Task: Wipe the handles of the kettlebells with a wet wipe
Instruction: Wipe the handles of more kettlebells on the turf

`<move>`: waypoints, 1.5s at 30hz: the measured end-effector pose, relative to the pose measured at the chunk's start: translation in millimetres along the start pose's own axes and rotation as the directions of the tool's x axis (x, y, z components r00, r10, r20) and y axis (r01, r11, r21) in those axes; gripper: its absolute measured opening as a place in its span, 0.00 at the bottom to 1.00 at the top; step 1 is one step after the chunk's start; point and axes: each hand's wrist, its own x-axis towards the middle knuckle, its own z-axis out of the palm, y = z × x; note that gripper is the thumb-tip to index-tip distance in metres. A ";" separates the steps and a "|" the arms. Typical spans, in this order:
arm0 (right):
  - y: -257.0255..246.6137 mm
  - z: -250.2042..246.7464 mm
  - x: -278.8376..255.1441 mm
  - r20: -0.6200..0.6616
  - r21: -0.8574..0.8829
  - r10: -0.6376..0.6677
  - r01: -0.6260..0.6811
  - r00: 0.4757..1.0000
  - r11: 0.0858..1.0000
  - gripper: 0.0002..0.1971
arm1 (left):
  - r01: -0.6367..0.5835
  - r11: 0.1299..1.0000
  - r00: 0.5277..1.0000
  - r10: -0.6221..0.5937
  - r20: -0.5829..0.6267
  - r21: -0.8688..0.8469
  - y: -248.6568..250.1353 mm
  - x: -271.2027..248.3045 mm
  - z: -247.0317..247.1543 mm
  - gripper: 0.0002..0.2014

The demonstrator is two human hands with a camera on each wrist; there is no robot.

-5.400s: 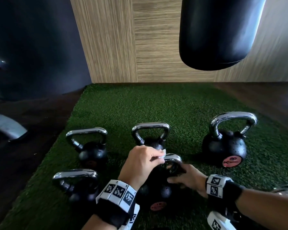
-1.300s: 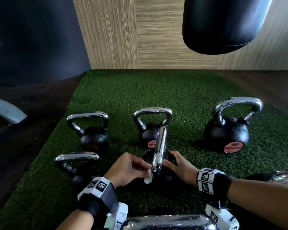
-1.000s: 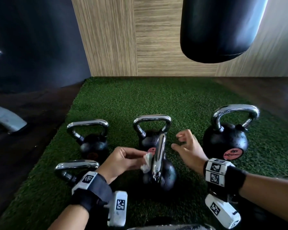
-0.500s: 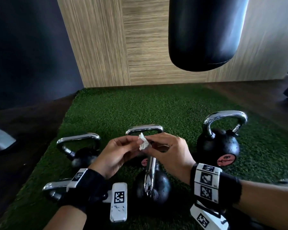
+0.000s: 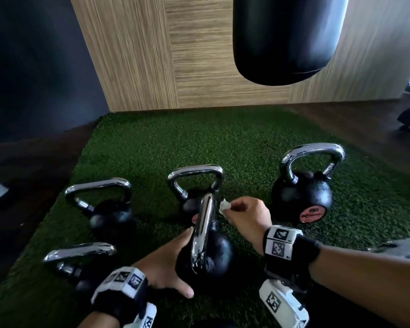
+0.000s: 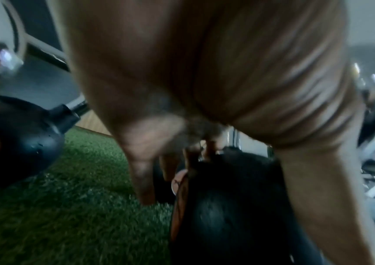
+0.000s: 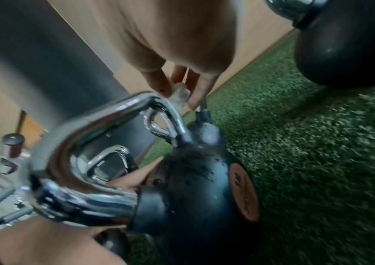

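A black kettlebell (image 5: 213,254) stands at the centre front of the turf, its chrome handle (image 5: 205,223) edge-on to me. My left hand (image 5: 163,263) rests against the left side of its ball, fingers spread and fairly straight. My right hand (image 5: 242,216) pinches a small crumpled white wet wipe (image 5: 224,205) just right of the handle's top. In the right wrist view the wipe (image 7: 179,97) sits between the fingertips (image 7: 195,89) at the far bend of the handle (image 7: 86,125). The left wrist view shows the left palm (image 6: 204,71) over the ball (image 6: 227,206).
Other chrome-handled kettlebells stand on the green turf (image 5: 199,143): one right behind (image 5: 195,178), two at the left (image 5: 109,214) (image 5: 81,254), a bigger one at the right (image 5: 301,197). A black punching bag (image 5: 287,39) hangs ahead above the turf. A wood-panelled wall is behind.
The wipe has passed from my left hand to my right. The left hand has dropped onto the kettlebell's ball, and the right hand now holds the wipe by the right side of the handle's top.
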 end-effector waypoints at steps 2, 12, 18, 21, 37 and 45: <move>12.4 8.4 2.5 0.029 -0.036 0.061 -0.060 0.998 0.998 0.08 | -0.055 0.998 0.994 0.058 -0.089 0.032 3.7 13.0 12.8 0.66; 27.0 39.7 14.9 0.107 -0.054 0.103 -0.098 0.989 0.994 0.12 | -0.148 0.988 0.971 0.155 -0.182 0.050 9.0 28.6 20.5 0.57; 9.2 33.2 29.8 0.042 -0.006 -0.112 0.112 0.993 0.994 0.09 | -0.106 0.994 0.975 0.104 -0.194 0.000 -0.8 34.7 20.7 0.62; 9.0 29.9 33.5 0.076 -0.006 -0.135 0.136 0.988 0.991 0.10 | -0.082 0.996 0.984 0.074 -0.163 -0.040 -2.7 38.7 18.2 0.61; -23.5 -0.6 42.7 0.218 -0.195 -0.624 0.660 0.750 0.726 0.11 | -0.059 0.996 0.998 0.059 0.001 -0.061 -9.0 63.0 -2.2 0.42; -31.4 -6.9 -3.7 0.297 0.013 -0.714 0.745 0.634 0.667 0.13 | -0.184 0.960 0.983 0.186 -0.012 -0.209 2.7 63.5 -9.7 0.47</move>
